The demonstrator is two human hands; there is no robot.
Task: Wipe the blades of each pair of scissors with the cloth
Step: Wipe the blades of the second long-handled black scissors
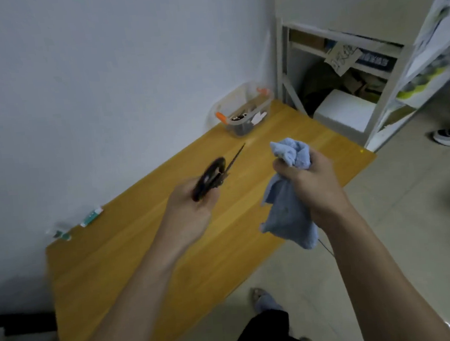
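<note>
wooden table (pixel 123 260) runs along the wall, far end toward the metal shelving (pixel 374 81). clear plastic bin (pixel 243 111) with orange clips sits at that far end, dark tools inside, too blurred to name.

your right hand (pixel 311 179) has its fingers curled tight around the blue cloth (pixel 288 219); a bunched top sticks up above the fist and the rest hangs below it, over the table's near edge.

your left hand (pixel 192 214) grips the black-handled scissors (pixel 213 176) by the handle loops, fingers wrapped round them. blades look closed, though blur makes that uncertain.

key relation: the blades' long axis points up and away from you toward the bin, tip well clear of the cloth. cloth lies to the right of the blades, apart, not touching. right hand is the nearer one; likely next, bring the cloth leftward onto the blades.
</note>
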